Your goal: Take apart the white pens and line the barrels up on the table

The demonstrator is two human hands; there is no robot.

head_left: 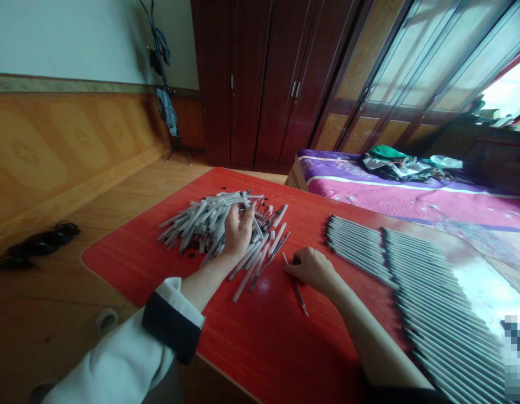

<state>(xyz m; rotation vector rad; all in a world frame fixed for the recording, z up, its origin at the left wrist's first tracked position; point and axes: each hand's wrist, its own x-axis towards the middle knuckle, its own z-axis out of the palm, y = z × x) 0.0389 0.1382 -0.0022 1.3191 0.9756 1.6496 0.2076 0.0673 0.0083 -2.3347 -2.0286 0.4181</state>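
Observation:
A loose pile of white pens [209, 221] lies on the red table [260, 348]. My left hand [238, 229] rests palm up on that pile, fingers curled around a few pens. My right hand [313, 268] sits on the table to the right, pinching a thin pen refill [297, 289] that lies across the red top. Right of it, long neat rows of assembled pens [411, 280] stretch toward me along the table.
A bed with a purple and pink cover [395, 193] stands behind the table. Dark wooden wardrobes [260, 78] fill the back wall. Black shoes [41, 244] lie on the wooden floor at left, and a stand with hanging clothes [165, 106] is in the corner.

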